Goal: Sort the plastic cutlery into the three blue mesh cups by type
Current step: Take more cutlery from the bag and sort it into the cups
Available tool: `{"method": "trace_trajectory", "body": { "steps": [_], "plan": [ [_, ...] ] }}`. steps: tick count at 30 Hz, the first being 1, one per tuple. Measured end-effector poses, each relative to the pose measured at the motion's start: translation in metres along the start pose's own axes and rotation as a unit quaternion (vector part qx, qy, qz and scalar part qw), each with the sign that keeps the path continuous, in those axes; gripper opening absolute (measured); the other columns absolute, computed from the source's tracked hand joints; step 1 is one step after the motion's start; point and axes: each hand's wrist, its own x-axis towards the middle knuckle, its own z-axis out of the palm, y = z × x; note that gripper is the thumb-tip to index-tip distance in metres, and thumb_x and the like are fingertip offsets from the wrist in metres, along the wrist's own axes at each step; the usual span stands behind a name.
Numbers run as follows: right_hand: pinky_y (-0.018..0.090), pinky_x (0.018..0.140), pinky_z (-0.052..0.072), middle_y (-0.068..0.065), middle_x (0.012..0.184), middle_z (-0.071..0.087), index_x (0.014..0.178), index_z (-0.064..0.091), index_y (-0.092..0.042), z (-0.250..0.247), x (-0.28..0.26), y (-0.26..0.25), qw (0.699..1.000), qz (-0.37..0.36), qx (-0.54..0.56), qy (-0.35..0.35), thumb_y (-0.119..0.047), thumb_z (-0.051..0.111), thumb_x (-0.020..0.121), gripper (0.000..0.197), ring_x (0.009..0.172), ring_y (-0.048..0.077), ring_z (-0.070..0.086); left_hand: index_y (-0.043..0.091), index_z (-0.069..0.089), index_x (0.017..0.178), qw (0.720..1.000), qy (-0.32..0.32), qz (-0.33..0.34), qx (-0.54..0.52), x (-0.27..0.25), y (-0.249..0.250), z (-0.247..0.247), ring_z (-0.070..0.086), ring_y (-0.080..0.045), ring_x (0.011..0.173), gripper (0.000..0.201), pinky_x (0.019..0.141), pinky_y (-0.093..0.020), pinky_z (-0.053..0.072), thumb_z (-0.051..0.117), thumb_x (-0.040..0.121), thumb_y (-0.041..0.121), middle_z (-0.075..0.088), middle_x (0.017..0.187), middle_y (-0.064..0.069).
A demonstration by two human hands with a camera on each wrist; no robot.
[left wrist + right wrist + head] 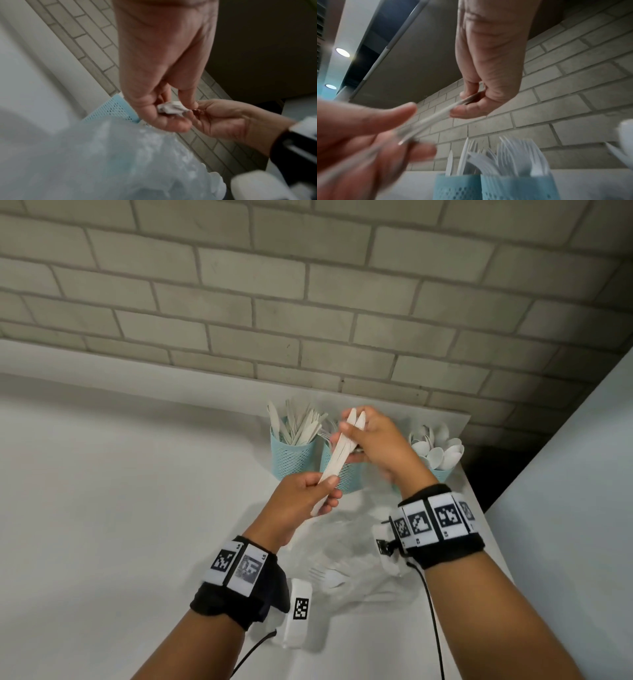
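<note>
- Head view: left hand point(301, 501) pinches the handle ends of the plastic knives point(337, 455); right hand point(373, 440) grips their blade ends. Bundle sits above the middle mesh cup point(339, 474), which holds forks; risk: released here, knives mix with forks. The knife cup point(293, 458) lies left of the fingers.
- Left wrist view: blurred; thumb and fingers point(164, 124) clamped on white handle butts point(171, 108). Thin smooth plastic could slip.
- Right wrist view: fingertips point(465, 111) closed on the flat white stack, forks point(513, 157) below.
</note>
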Motion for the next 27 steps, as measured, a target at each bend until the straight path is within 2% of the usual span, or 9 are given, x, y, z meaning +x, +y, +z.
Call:
{"method": "trace_trajectory", "body": {
  "steps": [4,7,9,12,16,18,20,24,27],
  "plan": [
    [0.031,0.058,0.057,0.002,0.077,0.067,0.085,0.046,-0.019,0.004,0.031,-0.023,0.993,-0.055,0.023,0.098,-0.010,0.049,0.096,0.015,0.064,0.012,0.067,0.023,0.044,0.128,0.987,0.012,-0.037,0.156,0.001,-0.009,-0.013,0.055,-0.014,0.104,0.063,0.080,-0.021,0.044,0.074,0.075,0.039,0.057,0.114,-0.003],
    [0.028,0.057,0.057,0.000,0.079,0.064,0.081,0.043,-0.021,0.015,0.050,-0.030,0.982,-0.114,0.008,0.152,-0.009,0.049,0.096,0.020,0.070,0.010,0.065,0.028,0.021,0.144,0.947,-0.093,-0.110,0.286,0.000,-0.011,-0.023,0.048,-0.017,0.119,0.095,0.090,-0.026,0.040,0.078,0.069,0.042,0.048,0.134,-0.004],
    [0.032,0.065,0.058,-0.001,0.079,0.063,0.080,0.043,-0.022,0.027,0.060,-0.028,0.975,-0.140,0.015,0.175,-0.008,0.050,0.096,0.022,0.073,0.011,0.065,0.027,0.012,0.148,0.905,-0.155,-0.136,0.372,-0.002,-0.012,-0.026,0.046,-0.019,0.126,0.102,0.098,-0.028,0.038,0.078,0.071,0.040,0.045,0.141,-0.006],
    [0.036,0.073,0.058,0.001,0.081,0.065,0.079,0.043,-0.028,0.045,0.073,-0.015,0.967,-0.161,-0.039,0.192,-0.012,0.048,0.097,0.024,0.080,0.020,0.067,0.025,0.015,0.147,0.891,-0.163,-0.122,0.406,-0.002,-0.013,-0.029,0.054,-0.020,0.114,0.091,0.092,-0.026,0.041,0.074,0.078,0.026,0.051,0.134,-0.008],
    [0.040,0.076,0.053,0.015,0.093,0.066,0.092,0.052,-0.015,0.060,0.086,0.015,0.954,-0.149,-0.215,0.149,-0.027,0.036,0.101,0.022,0.089,0.030,0.063,0.023,0.033,0.136,0.926,-0.123,-0.086,0.348,0.001,-0.013,-0.033,0.060,-0.016,0.075,0.060,0.080,-0.030,0.051,0.061,0.085,0.006,0.054,0.107,-0.002],
    [0.040,0.092,0.039,0.016,0.108,0.063,0.105,0.060,-0.011,0.062,0.087,0.028,0.912,-0.127,-0.371,0.118,-0.030,0.033,0.101,0.033,0.113,0.033,0.051,0.023,0.036,0.129,0.934,-0.132,-0.078,0.323,0.001,-0.013,-0.036,0.062,-0.020,0.075,0.053,0.085,-0.038,0.054,0.060,0.085,0.004,0.053,0.099,0.002],
    [0.040,0.103,0.024,0.008,0.126,0.058,0.107,0.065,-0.014,0.063,0.084,0.035,0.867,-0.111,-0.480,0.083,-0.032,0.033,0.101,0.037,0.132,0.031,0.030,0.024,0.035,0.120,0.939,-0.145,-0.068,0.305,-0.002,-0.010,-0.038,0.063,-0.020,0.072,0.048,0.083,-0.037,0.055,0.061,0.085,0.003,0.054,0.098,0.002],
    [0.043,0.108,0.015,0.006,0.148,0.037,0.106,0.070,-0.021,0.059,0.078,0.032,0.830,-0.096,-0.544,0.075,-0.036,0.036,0.099,0.037,0.139,0.032,0.015,0.027,0.038,0.102,0.934,-0.178,-0.042,0.307,-0.006,-0.006,-0.042,0.062,-0.012,0.064,0.040,0.070,-0.021,0.052,0.062,0.083,0.001,0.053,0.107,0.001],
    [0.043,0.107,0.018,0.010,0.150,0.032,0.117,0.064,-0.022,0.052,0.067,0.017,0.827,-0.090,-0.552,0.067,-0.030,0.039,0.098,0.032,0.138,0.032,0.017,0.030,0.054,0.080,0.924,-0.180,-0.036,0.334,-0.008,-0.005,-0.042,0.068,-0.014,0.075,0.029,0.081,-0.024,0.053,0.059,0.085,0.001,0.060,0.094,0.004]
  ]
}}
